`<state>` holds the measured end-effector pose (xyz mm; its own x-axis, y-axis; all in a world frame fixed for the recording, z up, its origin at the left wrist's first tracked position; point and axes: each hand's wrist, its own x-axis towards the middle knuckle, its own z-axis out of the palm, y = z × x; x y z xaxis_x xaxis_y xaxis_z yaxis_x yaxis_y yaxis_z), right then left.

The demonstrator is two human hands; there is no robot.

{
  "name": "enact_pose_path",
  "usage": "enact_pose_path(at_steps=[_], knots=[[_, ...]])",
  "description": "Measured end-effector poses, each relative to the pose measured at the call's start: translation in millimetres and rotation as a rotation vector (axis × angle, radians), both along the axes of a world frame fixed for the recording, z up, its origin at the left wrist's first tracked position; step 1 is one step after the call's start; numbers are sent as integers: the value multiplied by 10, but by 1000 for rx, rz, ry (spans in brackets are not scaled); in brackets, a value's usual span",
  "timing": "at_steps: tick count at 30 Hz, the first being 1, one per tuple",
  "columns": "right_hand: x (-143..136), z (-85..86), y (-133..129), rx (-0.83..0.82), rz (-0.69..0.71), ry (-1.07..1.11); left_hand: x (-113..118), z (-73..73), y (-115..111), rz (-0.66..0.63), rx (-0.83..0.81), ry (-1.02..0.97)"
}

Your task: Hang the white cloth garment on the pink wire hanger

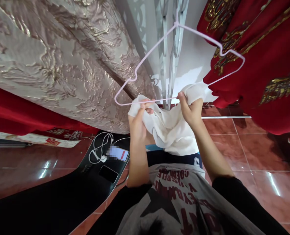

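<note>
So, fingers on the left hand [137, 123] and the right hand [193, 110] are both clamped on the white cloth [174, 133], which bunches and sags between them, and the hanger [168, 99] has its bottom bar right at the thumbs, the rest sticking out past the fingertips. Beyond the left fingers hangs beige fabric [69, 62], with a lit phone [122, 154] lower down, while red fabric [252, 73] hangs right of the right fingers.

Hanger [166, 99]: thin, pale pink, notched at both shoulders, neck uppermost, bottom bar slanting up to right. Cloth [175, 132]: white, bunched, creased, drooping below bar; behind bar at left, covering part of it at right.
</note>
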<state>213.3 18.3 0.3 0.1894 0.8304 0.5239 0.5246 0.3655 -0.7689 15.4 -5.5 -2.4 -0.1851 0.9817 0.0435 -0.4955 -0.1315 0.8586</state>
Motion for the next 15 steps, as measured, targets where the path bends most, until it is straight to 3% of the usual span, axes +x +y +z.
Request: enact_pose_path(at_steps=[4,6,8,12,15], knots=[[1,9,13,34,-5,-6,-526,-13,75,91,-76,51],[-26,12,17,38,-3,1,-767,94,130,156,-30,96],[-61,-1,16,40,-5,16,-886,298,172,185,9,134],[-111,-68,16,66,-1,38,-677,788,232,88,55,413],[-81,-114,15,93,-9,50,-381,983,268,-11,155,723]])
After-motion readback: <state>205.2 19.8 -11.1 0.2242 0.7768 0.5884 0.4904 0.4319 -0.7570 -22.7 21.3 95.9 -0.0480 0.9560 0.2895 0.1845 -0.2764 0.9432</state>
